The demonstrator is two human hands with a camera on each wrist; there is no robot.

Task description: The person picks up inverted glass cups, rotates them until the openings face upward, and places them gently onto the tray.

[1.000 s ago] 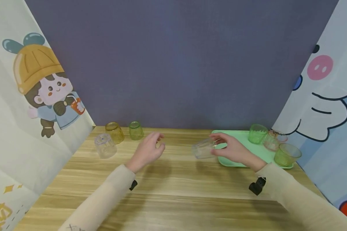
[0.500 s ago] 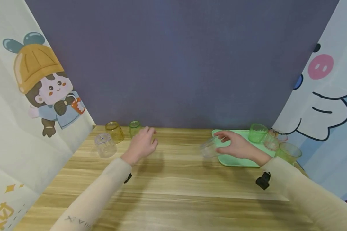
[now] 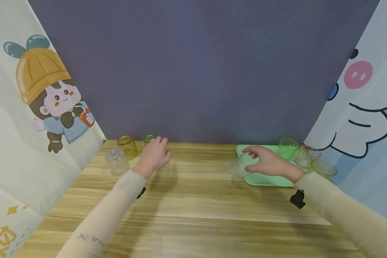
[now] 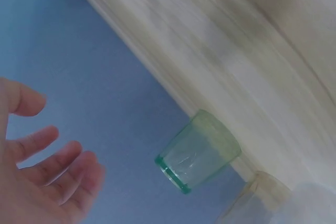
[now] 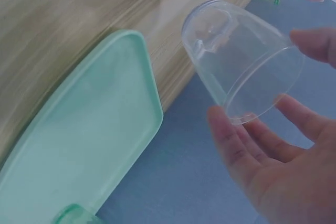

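My right hand pinches a clear cup near its rim, fingertips on one side and thumb on the other. The cup is tilted, its base pointing left, and it overlaps the left edge of the mint-green tray in the head view. At the back left, my left hand holds nothing, its fingers loosely bent. It is nearest a green cup, which stands upside down on the wooden table and is partly hidden behind the hand in the head view.
An amber cup and another clear cup stand upside down at the left. On the tray are a green cup, a pinkish cup and a yellow-green cup. A dark panel rises behind the table.
My right hand has moved right with the clear cup, over the tray's left edge. The left hand has moved left and back, toward the green cup.
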